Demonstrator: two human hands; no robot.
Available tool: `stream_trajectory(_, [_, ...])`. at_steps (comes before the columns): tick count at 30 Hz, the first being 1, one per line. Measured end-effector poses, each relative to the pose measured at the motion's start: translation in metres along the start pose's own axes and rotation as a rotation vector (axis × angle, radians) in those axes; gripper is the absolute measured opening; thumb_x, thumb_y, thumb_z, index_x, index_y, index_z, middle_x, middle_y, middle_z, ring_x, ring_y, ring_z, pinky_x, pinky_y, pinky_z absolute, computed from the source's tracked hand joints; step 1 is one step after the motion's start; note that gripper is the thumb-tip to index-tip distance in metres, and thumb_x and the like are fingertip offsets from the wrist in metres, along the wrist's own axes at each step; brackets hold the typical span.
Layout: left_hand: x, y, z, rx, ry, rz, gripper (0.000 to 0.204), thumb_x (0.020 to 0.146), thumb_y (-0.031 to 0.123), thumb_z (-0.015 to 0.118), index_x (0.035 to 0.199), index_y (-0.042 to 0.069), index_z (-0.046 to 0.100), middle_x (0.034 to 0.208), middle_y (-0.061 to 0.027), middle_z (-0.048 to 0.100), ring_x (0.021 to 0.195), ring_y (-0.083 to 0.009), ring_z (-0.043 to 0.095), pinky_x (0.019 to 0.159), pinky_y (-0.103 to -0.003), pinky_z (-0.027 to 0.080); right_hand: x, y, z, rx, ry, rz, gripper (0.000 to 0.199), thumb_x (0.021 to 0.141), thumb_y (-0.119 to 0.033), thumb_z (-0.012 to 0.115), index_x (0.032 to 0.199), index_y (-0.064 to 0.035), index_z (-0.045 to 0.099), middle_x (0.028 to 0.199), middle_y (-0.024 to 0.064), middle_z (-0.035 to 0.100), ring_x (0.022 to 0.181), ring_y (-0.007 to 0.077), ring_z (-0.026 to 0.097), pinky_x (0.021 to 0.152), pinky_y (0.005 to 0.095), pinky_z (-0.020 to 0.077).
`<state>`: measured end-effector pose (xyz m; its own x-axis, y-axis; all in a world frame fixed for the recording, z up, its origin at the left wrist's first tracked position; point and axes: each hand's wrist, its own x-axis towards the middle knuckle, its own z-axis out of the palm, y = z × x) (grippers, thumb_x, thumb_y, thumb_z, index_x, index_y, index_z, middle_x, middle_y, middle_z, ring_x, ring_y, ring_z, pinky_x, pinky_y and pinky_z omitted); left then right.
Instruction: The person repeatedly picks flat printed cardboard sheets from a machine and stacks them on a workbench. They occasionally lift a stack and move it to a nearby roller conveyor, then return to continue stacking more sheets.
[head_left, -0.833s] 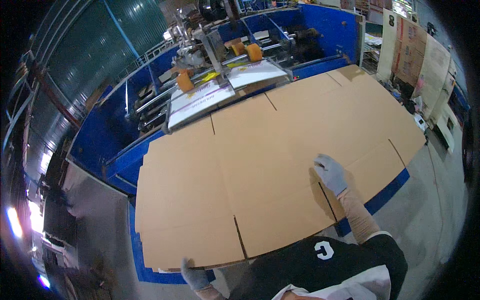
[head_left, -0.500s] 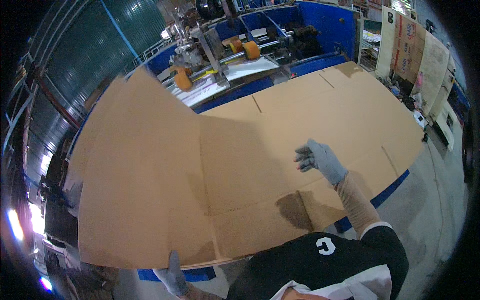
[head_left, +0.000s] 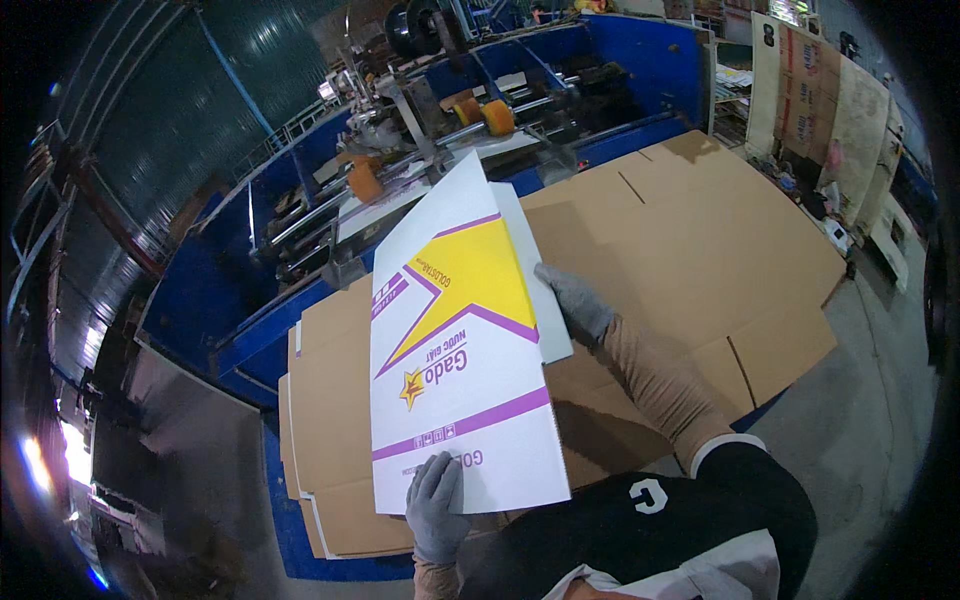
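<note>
A carton sheet (head_left: 455, 420), white with purple bands and a yellow star, stands tilted above a pile of brown cardboard, its printed face toward me. At its near edge, my left hand (head_left: 437, 508) in a grey glove is closed on it, fingers over the printed face. My right hand (head_left: 575, 305), also gloved, is at the sheet's right side, fingertips against the white panel there; some of its fingers are hidden. Beneath and beyond lies the brown cardboard (head_left: 700, 240), unfolded flat, with creases and slots.
Behind the pile stands a blue machine (head_left: 650, 65) with metal shafts and orange rollers (head_left: 497, 117). More brown sheets (head_left: 340, 420) with white edges are stacked at the left on a blue base (head_left: 290, 530). Tall boards (head_left: 810, 95) lean at the far right.
The raised cardboard has swung from the left toward the middle, its white printed face now showing instead of brown. My left hand moved right; my right hand moved left to the sheet's side.
</note>
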<state>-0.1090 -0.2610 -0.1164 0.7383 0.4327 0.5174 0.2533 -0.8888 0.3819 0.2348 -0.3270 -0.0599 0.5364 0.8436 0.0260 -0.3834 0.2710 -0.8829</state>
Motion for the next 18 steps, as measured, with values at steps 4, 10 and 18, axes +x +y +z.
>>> stream_trajectory(4, [0.015, -0.002, -0.004, 0.042, 0.057, 0.077, 0.038, 0.074, 0.016, 0.063, 0.109, 0.004, 0.066, 0.113, -0.0158, 0.064, 0.109, -0.0328, 0.059, 0.099, -0.044, 0.042, -0.004, 0.019, -0.024, 0.188, -0.041, 0.1, 0.044, 0.098, -0.038, 0.044, 0.119, -0.0006, 0.054, 0.106, 0.0145, 0.063, 0.092, 0.0233, 0.062, 0.081, 0.0348, 0.0523])
stream_trajectory(10, [0.031, -0.04, -0.043, 0.263, 0.472, -0.008, 0.022, 0.083, 0.009, 0.063, 0.102, -0.002, 0.066, 0.097, -0.0178, 0.066, 0.091, -0.0337, 0.064, 0.083, -0.041, 0.051, -0.136, 0.025, -0.184, -0.836, 0.796, -0.339, 0.034, 0.093, -0.029, 0.055, 0.112, -0.0008, 0.059, 0.102, 0.0121, 0.062, 0.09, 0.0224, 0.061, 0.078, 0.0347, 0.051])
stream_trajectory(18, [0.05, -0.098, -0.085, 0.124, 0.684, -0.144, 0.021, 0.078, 0.0, 0.072, 0.098, -0.002, 0.067, 0.098, -0.0121, 0.069, 0.085, -0.0234, 0.066, 0.076, -0.034, 0.053, -0.331, -0.003, -0.353, 0.08, 1.398, -0.516, 0.045, 0.095, -0.029, 0.051, 0.13, -0.0007, 0.048, 0.13, 0.0152, 0.053, 0.119, 0.0269, 0.051, 0.097, 0.0414, 0.0435])
